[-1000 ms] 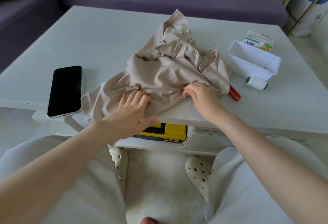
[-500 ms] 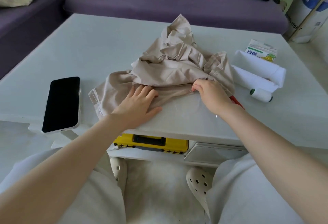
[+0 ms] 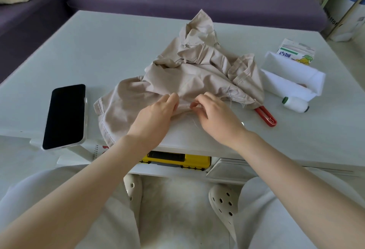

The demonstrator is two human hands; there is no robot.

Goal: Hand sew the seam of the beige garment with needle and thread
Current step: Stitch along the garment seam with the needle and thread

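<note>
The beige garment point(image 3: 193, 75) lies crumpled on the white table point(image 3: 110, 55), its near edge by the table front. My left hand point(image 3: 156, 116) rests on the cloth's near fold, fingers curled and pinching it. My right hand point(image 3: 215, 114) sits just to the right, its fingertips pinching the same fold. A loose white thread point(image 3: 231, 93) trails from the cloth by my right hand. No needle can be made out. A white thread spool point(image 3: 295, 104) lies to the right.
A black phone point(image 3: 64, 116) lies at the table's left front edge. Red-handled scissors point(image 3: 265, 115) poke out from under the garment. A white box point(image 3: 292, 77) and a small carton point(image 3: 295, 51) stand at the right. A yellow case point(image 3: 175, 160) sits on the shelf below.
My left hand moved right and curled from flat pressing into a pinch on the fold. My right hand shifted left so both hands meet at the garment's near edge.
</note>
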